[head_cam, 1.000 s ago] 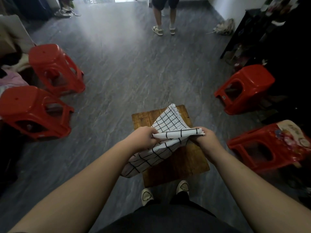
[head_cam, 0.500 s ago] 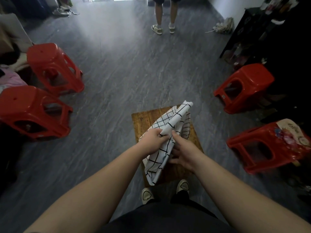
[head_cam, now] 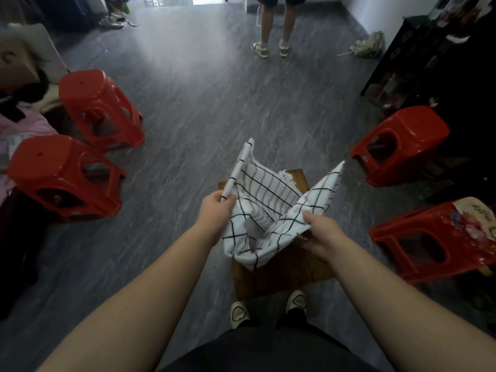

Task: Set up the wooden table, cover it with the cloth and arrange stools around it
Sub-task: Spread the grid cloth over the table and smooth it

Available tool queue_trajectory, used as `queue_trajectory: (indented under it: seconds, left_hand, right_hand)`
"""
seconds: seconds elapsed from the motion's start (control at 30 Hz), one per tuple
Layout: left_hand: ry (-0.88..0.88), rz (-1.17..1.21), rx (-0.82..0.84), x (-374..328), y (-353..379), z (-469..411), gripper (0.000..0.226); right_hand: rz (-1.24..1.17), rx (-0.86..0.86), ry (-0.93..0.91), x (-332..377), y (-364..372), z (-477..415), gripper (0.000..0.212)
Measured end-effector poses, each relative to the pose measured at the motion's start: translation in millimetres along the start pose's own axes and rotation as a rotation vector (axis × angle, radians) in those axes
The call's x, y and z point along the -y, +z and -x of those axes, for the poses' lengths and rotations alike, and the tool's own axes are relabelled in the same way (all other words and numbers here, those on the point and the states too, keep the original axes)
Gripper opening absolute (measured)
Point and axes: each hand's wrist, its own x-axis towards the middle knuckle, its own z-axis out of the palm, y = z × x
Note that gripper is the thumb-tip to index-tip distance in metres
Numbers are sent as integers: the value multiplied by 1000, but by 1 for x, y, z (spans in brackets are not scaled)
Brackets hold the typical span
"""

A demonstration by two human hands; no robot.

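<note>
Both hands' fingers point(head_cam: 308, 216) pinch cloth point(head_cam: 268, 210) edges above table point(head_cam: 281, 272).

no legible text, print point(head_cam: 479, 218) on stool point(head_cam: 418, 233) blurred

Floor point(head_cam: 204, 108): grey, veined. Wooden tabletop point(head_cam: 281, 272) near centre. Four red stools on floor: far-left stool point(head_cam: 91, 98), near-left stool point(head_cam: 53, 167), far-right stool point(head_cam: 408, 130), near-right stool point(head_cam: 440, 232). All stand apart from the table. Pale bag point(head_cam: 367, 45) far right.
</note>
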Motion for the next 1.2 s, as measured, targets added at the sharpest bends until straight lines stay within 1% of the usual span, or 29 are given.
queue_trajectory:
  seconds: [0.17, 0.27, 0.33, 0.4, 0.47, 0.53, 0.6, 0.67, 0.77, 0.87, 0.97, 1.13, 1.2]
  left_hand:
    - [-87, 344, -167, 6, -43, -19, 9]
    - [-147, 449, -213, 18, -57, -20, 12]
    - [-201, 525, -244, 28, -59, -16, 11]
    - [-298, 651, -278, 39, -59, -10, 18]
    - [-409, 731, -277, 52, -60, -5, 31]
    - [-530, 747, -236, 67, -62, 0, 41]
    - [-624, 748, -189, 80, -63, 3, 42]
    - [-657, 764, -164, 87, -61, 4, 39]
    - [-638, 787, -144, 85, -48, -2, 44]
    - [-601, 760, -112, 69, -31, -15, 47]
    - [-533, 739, -95, 39, -17, -41, 42]
    - [-364, 807, -69, -35, 5, -101, 24]
    - [-322, 835, -93, -65, 15, -124, 22]
  right_hand:
    - [-166, -31, -43, 26, -14, -5, 15]
    - [-229, -31, -82, 27, -14, -4, 17]
    - [-287, -22, -96, 22, -13, -3, 23]
    - [-352, -15, -79, 14, -15, -3, 36]
    - [-381, -50, -45, 9, -18, -6, 47]
    - [-381, -114, 1, 5, -24, -8, 54]
    - [-341, -159, 44, 2, -31, -11, 58]
    - [-276, -180, 77, 4, -38, -14, 58]
    - [-246, -173, 103, 13, -44, -21, 52]
    - [-259, -158, 116, 30, -43, -34, 48]
    - [-294, -139, 68, 64, -36, -55, 46]
    - [-415, -13, -20, 142, -13, -97, 35]
    - [-429, 32, -44, 174, -1, -112, 38]
